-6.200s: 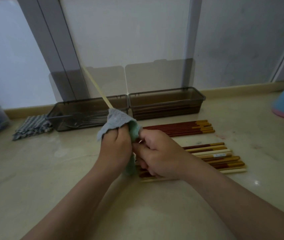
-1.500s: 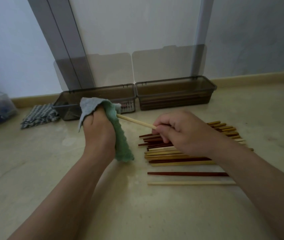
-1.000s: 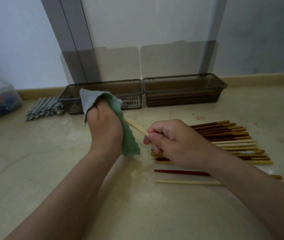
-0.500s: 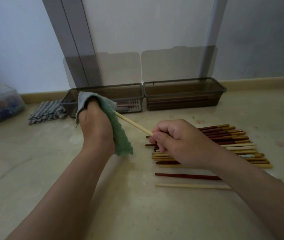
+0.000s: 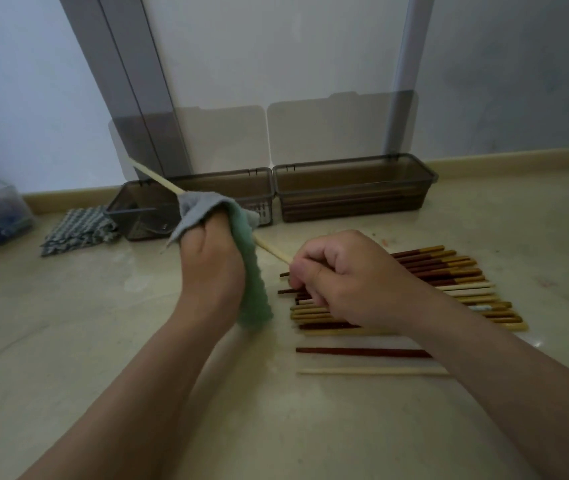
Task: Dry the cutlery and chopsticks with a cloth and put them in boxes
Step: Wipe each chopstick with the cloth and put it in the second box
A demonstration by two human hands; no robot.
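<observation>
Running diagonally from far left to near right, a pale chopstick (image 5: 272, 251) is held between both hands. Its far tip is seen above the left box (image 5: 227, 192), and its near end is pinched in the curled fingers of the right hand (image 5: 352, 278). The left hand (image 5: 210, 271) is closed around the cloth (image 5: 251, 282), which is wrapped about the stick's middle, so the wiping step is judged to be in hand. The right box (image 5: 355, 199), where chopsticks appear to be laid lengthwise, lies just beyond the right hand, its long axis set left to right. The stick would therefore need to be swung parallel to that axis, and the right hand is the nearer. The remaining chopsticks (image 5: 449, 282) are spread on the surface (image 5: 103, 341) beneath and right of that hand
</observation>
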